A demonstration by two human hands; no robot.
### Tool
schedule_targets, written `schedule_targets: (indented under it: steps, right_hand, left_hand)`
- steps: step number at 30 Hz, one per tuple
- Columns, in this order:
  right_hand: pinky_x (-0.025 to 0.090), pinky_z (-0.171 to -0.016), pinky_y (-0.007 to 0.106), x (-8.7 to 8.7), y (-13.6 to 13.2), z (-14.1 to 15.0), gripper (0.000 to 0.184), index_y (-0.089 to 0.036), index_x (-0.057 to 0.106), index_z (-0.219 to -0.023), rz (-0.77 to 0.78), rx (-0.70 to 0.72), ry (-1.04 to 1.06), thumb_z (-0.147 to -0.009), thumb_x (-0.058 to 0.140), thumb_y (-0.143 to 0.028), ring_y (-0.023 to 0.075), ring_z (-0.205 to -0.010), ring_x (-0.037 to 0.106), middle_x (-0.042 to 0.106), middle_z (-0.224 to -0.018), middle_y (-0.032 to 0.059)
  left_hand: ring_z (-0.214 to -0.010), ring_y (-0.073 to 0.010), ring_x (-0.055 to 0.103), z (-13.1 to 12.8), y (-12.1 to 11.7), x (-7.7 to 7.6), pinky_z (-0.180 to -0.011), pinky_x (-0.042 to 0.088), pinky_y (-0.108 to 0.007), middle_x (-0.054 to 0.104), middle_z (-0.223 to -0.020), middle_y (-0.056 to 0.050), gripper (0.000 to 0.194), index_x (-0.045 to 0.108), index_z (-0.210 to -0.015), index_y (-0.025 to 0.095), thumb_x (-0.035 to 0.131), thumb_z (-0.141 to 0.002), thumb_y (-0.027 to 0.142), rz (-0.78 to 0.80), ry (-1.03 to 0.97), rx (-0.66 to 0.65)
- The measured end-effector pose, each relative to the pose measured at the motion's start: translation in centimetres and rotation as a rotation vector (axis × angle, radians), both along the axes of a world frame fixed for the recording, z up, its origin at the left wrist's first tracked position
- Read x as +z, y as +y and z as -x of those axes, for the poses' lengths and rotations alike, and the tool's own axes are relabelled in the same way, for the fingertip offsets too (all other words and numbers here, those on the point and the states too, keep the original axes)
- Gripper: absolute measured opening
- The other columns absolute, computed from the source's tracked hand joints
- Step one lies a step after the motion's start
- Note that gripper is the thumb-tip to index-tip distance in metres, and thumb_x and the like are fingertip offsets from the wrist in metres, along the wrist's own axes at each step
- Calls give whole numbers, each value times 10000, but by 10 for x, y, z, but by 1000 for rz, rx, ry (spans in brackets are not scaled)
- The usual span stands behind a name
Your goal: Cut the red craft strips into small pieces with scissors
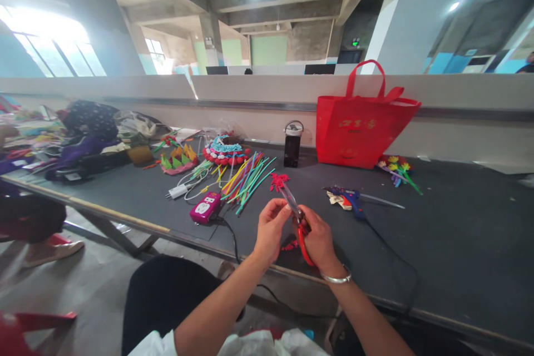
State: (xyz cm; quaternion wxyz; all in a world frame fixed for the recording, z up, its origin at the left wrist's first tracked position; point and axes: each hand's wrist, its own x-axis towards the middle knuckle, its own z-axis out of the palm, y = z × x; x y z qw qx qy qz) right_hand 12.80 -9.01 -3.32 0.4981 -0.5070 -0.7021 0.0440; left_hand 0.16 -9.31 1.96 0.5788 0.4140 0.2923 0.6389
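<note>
My right hand (319,239) grips red-handled scissors (297,217) whose blades point up and to the left. My left hand (271,225) pinches something small and red at the blades; what it is cannot be made out. A small red fuzzy flower piece (278,180) lies on the dark table (459,233) just beyond the scissor tips. A little red scrap (290,245) sits on the table between my wrists.
A bundle of coloured sticks (246,178), a pink power strip (205,207) and a white charger lie to the left. A blue glue gun (348,198), a red tote bag (362,122), a dark bottle (292,144) and craft flowers (398,169) lie around. A seated person's foot (50,250) is at far left.
</note>
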Motion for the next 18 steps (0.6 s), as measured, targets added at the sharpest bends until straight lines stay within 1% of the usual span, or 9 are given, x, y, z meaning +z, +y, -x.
schedule_targets:
  steps: [5,8,11,15,18]
  right_hand:
    - [534,-713,301,1,0,0,328,-192,589,-1154,-47,-14,6,-834,518,-196,182,-779,656,698,-943,59]
    - [535,-724,308,3,0,-1,336,-188,574,-1172,-41,-24,-18,-839,537,-224,192,-829,651,686,-989,73]
    - [529,-740,314,6,-1,-1,346,-190,567,-1175,-32,-10,-56,-832,534,-211,201,-872,632,663,-1019,81]
    - [524,-733,320,7,-1,0,384,-203,562,-1171,-1,-10,-79,-790,533,-164,200,-839,619,650,-968,64]
    - [526,-729,320,5,0,1,364,-206,568,-1153,-6,-19,-78,-793,527,-170,200,-845,623,650,-994,71]
  left_hand:
    - [-743,-127,563,1,0,3,-760,431,-260,625,-781,-7,173,640,-836,160,700,-778,311,5,33,9]
    - [-747,-129,563,1,0,4,-764,431,-262,622,-782,-5,176,633,-827,165,702,-773,318,16,13,5]
    - [-736,-120,549,0,-1,4,-754,424,-249,613,-776,3,180,624,-803,169,718,-753,315,22,-3,12]
    - [-730,-121,540,0,-2,5,-734,421,-246,615,-783,-1,183,616,-802,172,717,-755,318,39,1,-7]
    - [-725,-123,537,0,-3,5,-727,422,-247,616,-779,-3,191,612,-806,172,716,-757,325,47,6,-12]
